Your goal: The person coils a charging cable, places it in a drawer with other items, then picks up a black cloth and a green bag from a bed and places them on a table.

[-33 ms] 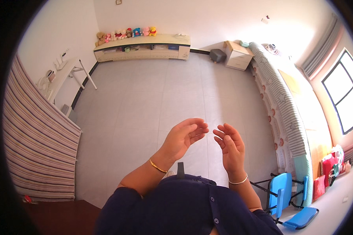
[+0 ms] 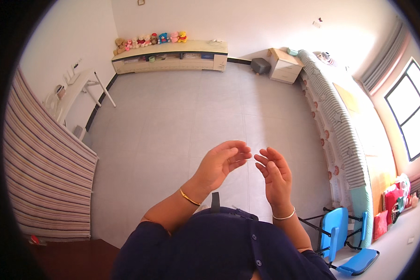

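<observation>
In front of my chest both hands are raised over the grey tiled floor [image 2: 149, 121]. My left hand [image 2: 221, 160] is open, with its fingers loosely bent and pointing toward the other hand; nothing is in it. A gold bangle [image 2: 190, 197] circles that wrist. My right hand [image 2: 276, 175] is likewise open and empty, its fingers slightly curled and tilted inward. Around its wrist sits a pale bangle [image 2: 283, 216]. A narrow gap separates the fingertips of the two hands, and neither touches any object.
A low cabinet [image 2: 172, 65] with several stuffed toys stands far off, beside a grey stool [image 2: 260, 66] and a drawer cabinet [image 2: 286, 70]. The bed [image 2: 336, 121] runs along the right. Nearer are a blue folding chair [image 2: 333, 228], a striped curtain [image 2: 51, 172] and a dark brown surface [image 2: 79, 259].
My left hand has shifted very slightly right, narrowing the gap between the fingertips. My right hand looks almost unmoved, and the room has shifted a few pixels in the view.
</observation>
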`<state>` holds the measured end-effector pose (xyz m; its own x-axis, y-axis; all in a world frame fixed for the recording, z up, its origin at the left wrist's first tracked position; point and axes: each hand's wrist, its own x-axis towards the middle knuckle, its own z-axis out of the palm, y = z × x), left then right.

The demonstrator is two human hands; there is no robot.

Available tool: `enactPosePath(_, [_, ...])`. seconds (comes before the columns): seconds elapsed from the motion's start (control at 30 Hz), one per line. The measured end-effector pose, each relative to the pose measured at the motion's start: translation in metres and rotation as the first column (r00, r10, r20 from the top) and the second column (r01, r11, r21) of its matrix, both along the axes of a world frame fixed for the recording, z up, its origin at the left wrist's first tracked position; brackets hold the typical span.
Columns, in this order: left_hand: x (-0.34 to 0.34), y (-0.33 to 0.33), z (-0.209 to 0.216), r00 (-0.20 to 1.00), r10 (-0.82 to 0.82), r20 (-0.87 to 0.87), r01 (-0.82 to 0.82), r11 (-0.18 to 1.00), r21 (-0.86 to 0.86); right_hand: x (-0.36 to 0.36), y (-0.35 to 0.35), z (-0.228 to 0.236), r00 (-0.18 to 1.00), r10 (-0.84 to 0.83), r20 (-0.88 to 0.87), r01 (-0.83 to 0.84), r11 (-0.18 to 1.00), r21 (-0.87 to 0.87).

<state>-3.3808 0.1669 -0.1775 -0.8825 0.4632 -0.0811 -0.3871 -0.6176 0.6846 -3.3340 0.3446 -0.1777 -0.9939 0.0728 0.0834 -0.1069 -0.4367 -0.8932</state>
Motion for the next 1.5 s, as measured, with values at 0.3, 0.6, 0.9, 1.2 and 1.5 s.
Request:
enactPosePath(0.3, [-0.826,-0.008,-0.105,0.998,0.055,0.005,-0.054,0.997,-0.059,-0.856,-0.008,-0.108,0.984,0.179,-0.024,-0.179,0.984,0.025])
enactPosePath(0.6, [-1.354,-0.269,-0.182,0.916,0.398,0.058,-0.391,0.915,-0.096,-1.447,-0.263,-0.174,0.891,0.452,0.034,-0.453,0.886,0.096])
enactPosePath(0.9, [-1.997,-0.546,-0.334,0.820,0.567,0.078,-0.565,0.824,-0.038,-2.115,-0.559,-0.311,0.723,0.689,0.039,-0.686,0.711,0.156])
enactPosePath(1.2, [-3.046,-0.801,-0.240,0.931,0.354,0.095,-0.342,0.932,-0.117,-3.121,-0.801,-0.236,0.891,0.450,0.063,-0.453,0.873,0.179])
enactPosePath(1.5, [-4.203,-0.681,-0.344,0.961,0.207,0.181,-0.188,0.975,-0.118,-4.254,-0.679,-0.326,0.945,0.297,0.138,-0.319,0.930,0.182])
